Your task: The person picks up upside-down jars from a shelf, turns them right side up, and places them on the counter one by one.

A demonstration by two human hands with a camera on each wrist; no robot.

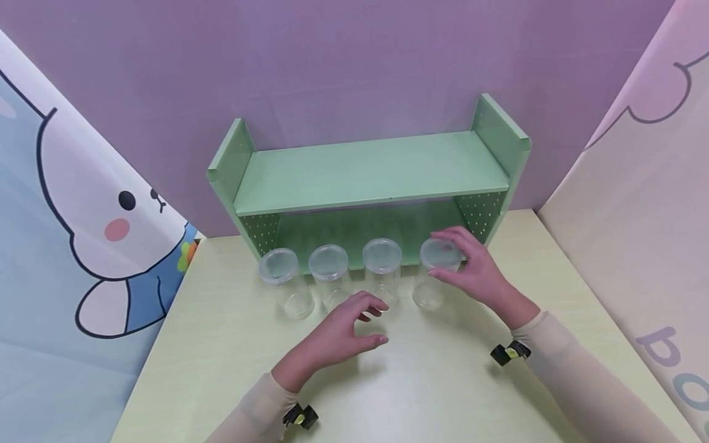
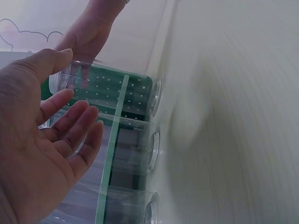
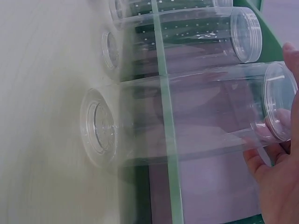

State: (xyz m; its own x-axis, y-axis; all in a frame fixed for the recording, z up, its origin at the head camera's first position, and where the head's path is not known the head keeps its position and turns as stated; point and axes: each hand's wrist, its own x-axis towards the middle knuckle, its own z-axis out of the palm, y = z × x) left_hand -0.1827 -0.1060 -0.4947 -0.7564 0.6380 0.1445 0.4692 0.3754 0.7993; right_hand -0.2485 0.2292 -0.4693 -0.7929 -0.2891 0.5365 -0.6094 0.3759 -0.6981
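Several clear plastic jars with translucent lids stand upright in a row in front of a green shelf (image 1: 371, 169). My right hand (image 1: 479, 271) holds the rightmost jar (image 1: 429, 292) around its lid, thumb in front and fingers behind. In the right wrist view, this jar (image 3: 205, 116) looks see-through, with nothing visible inside, and its base is at the table. My left hand (image 1: 338, 332) hovers before the middle jars, fingers loosely bent and holding nothing. The jar second from right (image 1: 382, 257) is nearest to it. Further left are another jar (image 1: 329, 264) and the leftmost jar (image 1: 279, 267).
The two-tier shelf has raised side panels (image 1: 501, 123) with small perforations lower down. It stands on a pale wood-grain table (image 1: 421, 394) against a purple backdrop (image 1: 354, 67). Cartoon-printed sheets (image 1: 127, 246) flank the table left and right.
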